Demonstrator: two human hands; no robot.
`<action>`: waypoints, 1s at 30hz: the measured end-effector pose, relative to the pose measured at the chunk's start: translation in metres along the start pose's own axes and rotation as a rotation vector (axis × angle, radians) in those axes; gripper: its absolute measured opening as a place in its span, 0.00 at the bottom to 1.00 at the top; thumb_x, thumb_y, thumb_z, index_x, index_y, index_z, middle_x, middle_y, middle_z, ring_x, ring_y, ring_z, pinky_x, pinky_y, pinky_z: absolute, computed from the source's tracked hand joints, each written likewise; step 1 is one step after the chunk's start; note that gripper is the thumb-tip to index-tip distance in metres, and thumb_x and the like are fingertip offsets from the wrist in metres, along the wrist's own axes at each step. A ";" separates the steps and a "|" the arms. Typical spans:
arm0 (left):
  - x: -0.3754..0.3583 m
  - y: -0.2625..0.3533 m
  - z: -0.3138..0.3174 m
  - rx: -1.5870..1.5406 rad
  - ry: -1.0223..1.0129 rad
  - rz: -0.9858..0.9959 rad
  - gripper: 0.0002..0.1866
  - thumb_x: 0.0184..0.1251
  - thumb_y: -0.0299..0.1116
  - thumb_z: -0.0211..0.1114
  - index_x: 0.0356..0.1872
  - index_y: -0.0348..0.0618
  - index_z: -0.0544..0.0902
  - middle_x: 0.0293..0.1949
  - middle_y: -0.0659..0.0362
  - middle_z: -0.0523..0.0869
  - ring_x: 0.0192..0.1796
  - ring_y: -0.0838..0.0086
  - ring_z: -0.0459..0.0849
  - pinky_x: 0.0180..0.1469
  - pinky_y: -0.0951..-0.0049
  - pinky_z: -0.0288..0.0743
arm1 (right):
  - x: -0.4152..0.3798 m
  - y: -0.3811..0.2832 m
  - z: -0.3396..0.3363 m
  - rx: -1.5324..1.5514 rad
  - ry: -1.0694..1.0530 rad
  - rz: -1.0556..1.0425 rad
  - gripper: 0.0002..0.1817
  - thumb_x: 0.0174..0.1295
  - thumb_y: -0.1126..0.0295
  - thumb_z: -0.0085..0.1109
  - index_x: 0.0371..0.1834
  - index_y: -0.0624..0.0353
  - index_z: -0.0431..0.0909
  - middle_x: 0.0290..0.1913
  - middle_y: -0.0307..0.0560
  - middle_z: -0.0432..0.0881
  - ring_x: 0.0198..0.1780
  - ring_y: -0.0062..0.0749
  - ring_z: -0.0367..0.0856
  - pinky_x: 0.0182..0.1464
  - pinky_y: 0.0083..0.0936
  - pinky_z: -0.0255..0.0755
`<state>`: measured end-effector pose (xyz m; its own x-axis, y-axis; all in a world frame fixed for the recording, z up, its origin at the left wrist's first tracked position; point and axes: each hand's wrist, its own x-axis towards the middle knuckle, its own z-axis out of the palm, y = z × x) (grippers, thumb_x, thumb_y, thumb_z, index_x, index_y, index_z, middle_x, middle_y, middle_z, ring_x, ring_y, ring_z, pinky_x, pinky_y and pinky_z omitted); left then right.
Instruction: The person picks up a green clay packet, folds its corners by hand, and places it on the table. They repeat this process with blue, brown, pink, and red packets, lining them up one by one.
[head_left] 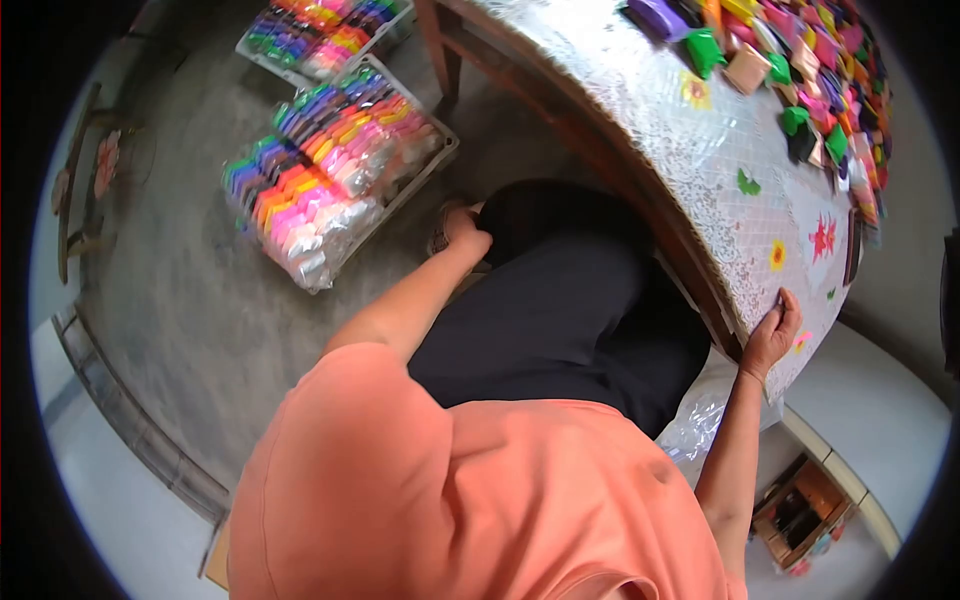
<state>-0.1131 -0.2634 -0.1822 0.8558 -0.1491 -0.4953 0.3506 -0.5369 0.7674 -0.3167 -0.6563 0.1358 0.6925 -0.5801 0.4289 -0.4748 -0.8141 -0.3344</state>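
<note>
The tabletop point(700, 190) sweeps from twelve to three o'clock under its lace cover point(640, 110), a heap of coloured packets point(800, 75) at two. At three, the right hand point(776, 328) meets the near edge, fingers part-curled; whether they pinch anything, I cannot tell. A light touch should avoid dragging the cover. Just above centre, the left hand point(466, 236) curls beside the knee point(560, 215), its grasp hidden. Toward half past ten stands a crate point(447, 146).

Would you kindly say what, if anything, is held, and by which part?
I cannot tell: left hand beside a black-trousered leg, right hand over the white floral tablecloth.
</note>
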 end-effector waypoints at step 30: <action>0.080 -0.025 -0.037 0.151 -0.448 -0.371 0.15 0.51 0.26 0.60 0.42 0.32 0.83 0.35 0.45 0.85 0.34 0.58 0.85 0.34 0.57 0.81 | 0.008 -0.028 -0.015 -0.023 0.085 0.084 0.13 0.56 0.80 0.53 0.43 0.55 0.80 0.47 0.49 0.80 0.51 0.46 0.77 0.56 0.36 0.70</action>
<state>-0.0393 -0.2314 -0.2255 0.4316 -0.2467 -0.8677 0.5096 -0.7270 0.4602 -0.3059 -0.6388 0.1613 0.6016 -0.6455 0.4705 -0.5423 -0.7625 -0.3528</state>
